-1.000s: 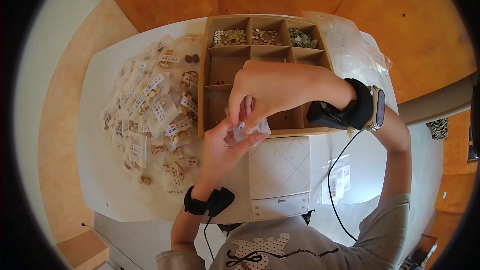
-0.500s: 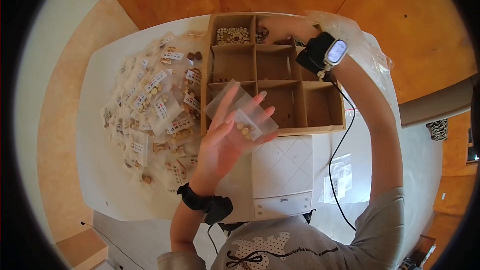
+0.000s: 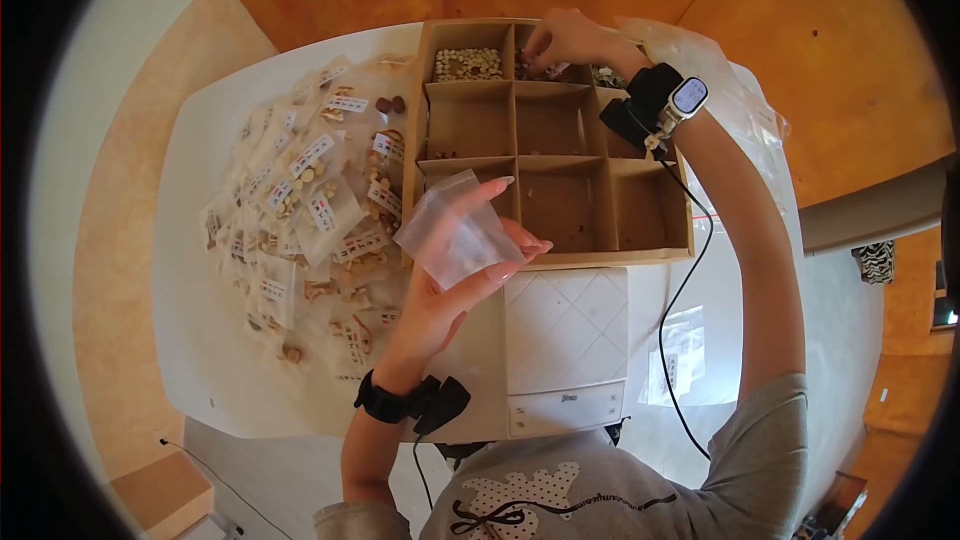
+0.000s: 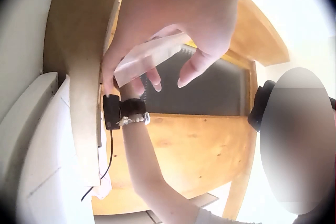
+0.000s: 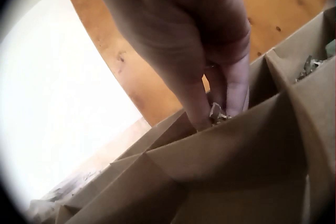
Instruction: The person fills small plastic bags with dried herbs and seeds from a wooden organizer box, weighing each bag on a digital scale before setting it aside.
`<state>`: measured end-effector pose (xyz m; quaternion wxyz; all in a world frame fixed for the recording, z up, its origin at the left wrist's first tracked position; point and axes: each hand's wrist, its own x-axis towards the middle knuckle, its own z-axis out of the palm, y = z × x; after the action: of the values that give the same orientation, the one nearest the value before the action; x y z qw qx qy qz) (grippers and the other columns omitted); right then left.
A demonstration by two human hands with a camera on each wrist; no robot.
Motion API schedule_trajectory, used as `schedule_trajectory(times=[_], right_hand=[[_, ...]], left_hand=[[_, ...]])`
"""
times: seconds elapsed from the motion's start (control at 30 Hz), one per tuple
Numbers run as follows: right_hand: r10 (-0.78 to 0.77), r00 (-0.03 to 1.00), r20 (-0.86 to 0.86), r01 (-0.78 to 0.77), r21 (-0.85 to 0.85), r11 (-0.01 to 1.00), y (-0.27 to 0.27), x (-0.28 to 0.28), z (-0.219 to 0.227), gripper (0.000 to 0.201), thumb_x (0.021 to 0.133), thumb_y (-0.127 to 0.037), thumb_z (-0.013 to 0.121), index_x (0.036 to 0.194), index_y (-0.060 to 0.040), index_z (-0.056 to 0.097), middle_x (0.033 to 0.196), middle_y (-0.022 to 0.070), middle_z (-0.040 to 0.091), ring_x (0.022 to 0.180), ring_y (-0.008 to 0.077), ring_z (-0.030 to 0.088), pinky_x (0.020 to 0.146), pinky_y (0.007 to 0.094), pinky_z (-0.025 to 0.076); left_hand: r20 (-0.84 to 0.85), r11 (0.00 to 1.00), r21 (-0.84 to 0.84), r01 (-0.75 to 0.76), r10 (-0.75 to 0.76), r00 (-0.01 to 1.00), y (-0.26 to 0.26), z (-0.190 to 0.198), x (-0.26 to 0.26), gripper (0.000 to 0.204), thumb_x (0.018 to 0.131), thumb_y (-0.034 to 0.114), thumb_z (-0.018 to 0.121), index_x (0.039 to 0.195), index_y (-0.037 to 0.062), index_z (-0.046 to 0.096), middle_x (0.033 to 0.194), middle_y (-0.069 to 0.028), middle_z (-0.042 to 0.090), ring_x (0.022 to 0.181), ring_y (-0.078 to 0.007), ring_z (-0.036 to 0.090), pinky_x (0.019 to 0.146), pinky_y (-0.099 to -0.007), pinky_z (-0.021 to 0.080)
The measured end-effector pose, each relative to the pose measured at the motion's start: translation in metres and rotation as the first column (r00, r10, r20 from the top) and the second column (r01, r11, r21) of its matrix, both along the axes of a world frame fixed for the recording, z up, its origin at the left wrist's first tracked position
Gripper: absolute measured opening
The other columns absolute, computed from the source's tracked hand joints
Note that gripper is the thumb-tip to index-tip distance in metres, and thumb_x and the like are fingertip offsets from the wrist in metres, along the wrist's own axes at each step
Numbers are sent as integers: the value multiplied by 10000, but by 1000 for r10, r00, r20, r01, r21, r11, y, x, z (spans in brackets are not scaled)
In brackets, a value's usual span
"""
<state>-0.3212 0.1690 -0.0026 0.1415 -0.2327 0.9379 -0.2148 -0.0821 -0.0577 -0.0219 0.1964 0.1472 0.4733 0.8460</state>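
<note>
My left hand (image 3: 430, 285) holds a small clear plastic bag (image 3: 455, 230) in front of the box, its fingers spread apart around the bag. In the left wrist view the bag (image 4: 149, 58) lies between the fingers and thumb. My right hand (image 3: 570, 38) reaches into the top middle compartment of a brown cardboard box (image 3: 550, 260). Its thumb and fingers close around small pale pieces (image 5: 216, 111) there, seen in the right wrist view; the fingertips are partly hidden by the compartment wall.
Many labelled bags of dried pieces (image 3: 310, 230) cover the table's left side. Pale pieces (image 3: 468, 64) fill the top left compartment; greenish ones (image 3: 608, 76) lie top right. A white quilted-pattern device (image 3: 565, 340) stands in front. Clear bags (image 3: 720, 90) lie right; a cable hangs from my wrist.
My right hand has left the bag and gone to the top middle compartment. My left hand has turned the bag; the round slices visible in it half a second ago no longer show.
</note>
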Motion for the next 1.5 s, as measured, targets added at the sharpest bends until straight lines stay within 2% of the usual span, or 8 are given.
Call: schedule_trajectory(times=[0.2, 0.43, 0.53, 0.83, 1.07, 1.3, 1.4, 1.5], right_hand=[[-112, 983, 148, 131, -127, 983, 6, 9, 9, 268, 715, -108, 704, 956, 1, 662, 859, 107, 668, 717, 165, 650, 637, 261, 554], [-116, 973, 197, 161, -230, 960, 10, 14, 14, 271, 752, -106, 688, 972, 44, 638, 862, 115, 656, 738, 154, 644, 674, 242, 548], [-9, 904, 427, 209, -423, 882, 10, 20, 26, 337, 771, -116, 679, 1035, 74, 590, 901, 119, 646, 784, 164, 640, 704, 230, 535], [343, 696, 631, -28, -454, 891, -46, 112, 73, 310, 769, -104, 668, 1001, 90, 597, 879, 133, 651, 771, 183, 646, 716, 240, 532], [428, 874, 230, -375, -240, 895, -65, 147, 68, 235, 675, -90, 640, 872, 37, 659, 772, 157, 652, 713, 219, 633, 645, 295, 492], [371, 929, -18, -365, -228, 903, -63, 157, 72, 193, 697, -80, 642, 863, 16, 669, 790, 137, 657, 745, 223, 629, 676, 290, 485], [371, 928, 32, -343, -319, 884, -59, 153, 76, 225, 641, -84, 684, 843, 14, 675, 735, 140, 640, 667, 228, 618, 580, 308, 473], [342, 931, 128, -288, -322, 902, -58, 155, 85, 229, 639, -84, 683, 845, 16, 676, 717, 127, 643, 622, 204, 615, 569, 297, 469]], left_hand=[[212, 886, 403, 229, -333, 919, 1, 3, 1, 647, 800, -11, 456, 1388, 92, 206, 1161, -178, 475, 1050, -299, 522, 877, -477, 455], [180, 936, 216, 277, -317, 931, 3, 2, 2, 625, 812, -5, 437, 1388, 81, 209, 1187, -193, 462, 1059, -320, 519, 826, -482, 488], [170, 941, 174, 291, -320, 932, 4, -1, 3, 594, 837, 4, 435, 1384, 76, 216, 1181, -191, 469, 1054, -322, 521, 821, -483, 492], [206, 936, 152, 317, -343, 916, 7, -1, 7, 559, 874, 21, 438, 1383, 71, 211, 1180, -197, 467, 1037, -328, 533, 812, -480, 504], [240, 916, 160, 367, -397, 886, 9, 4, 5, 513, 911, 126, 414, 1379, 64, 212, 1155, -195, 470, 1021, -333, 542, 775, -470, 523], [274, 950, 34, 311, -308, 911, 11, 7, 6, 573, 885, 293, 425, 1367, 43, 243, 1182, -221, 460, 989, -365, 552, 705, -495, 526], [269, 941, 75, 329, -337, 902, 10, 8, 4, 495, 918, 240, 379, 1364, 62, 255, 1231, -217, 430, 1025, -352, 538, 740, -487, 530], [279, 966, 68, 249, -258, 925, 15, 9, 6, 638, 860, 419, 365, 1356, 30, 263, 1249, -258, 423, 1006, -384, 542, 624, -494, 540]])
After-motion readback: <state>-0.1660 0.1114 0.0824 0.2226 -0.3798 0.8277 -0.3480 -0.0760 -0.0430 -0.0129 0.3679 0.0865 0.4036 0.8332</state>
